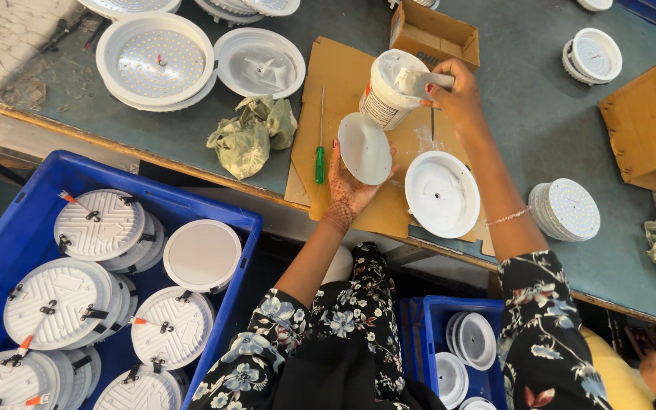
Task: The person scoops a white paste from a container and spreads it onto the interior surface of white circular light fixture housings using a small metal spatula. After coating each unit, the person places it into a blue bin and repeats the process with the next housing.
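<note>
A: Where is the white disc (364,149), and how does it face?

B: Above the cardboard sheet (343,76) on the table (540,114), tilted, flat face toward the camera, long axis near vertical. The left hand (349,190) cups its lower edge; its fingers lie hidden behind it.

A: The right hand (453,89)?

B: It pinches a paste-coated spatula (424,80) at the mouth of a white tub (385,95). The blade tip is hard to make out

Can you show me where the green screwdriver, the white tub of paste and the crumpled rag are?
green screwdriver (319,164): head view, on its green handle.
white tub of paste (386,99): head view, on the tub's side wall.
crumpled rag (250,135): head view, on the middle of the cloth.
</note>
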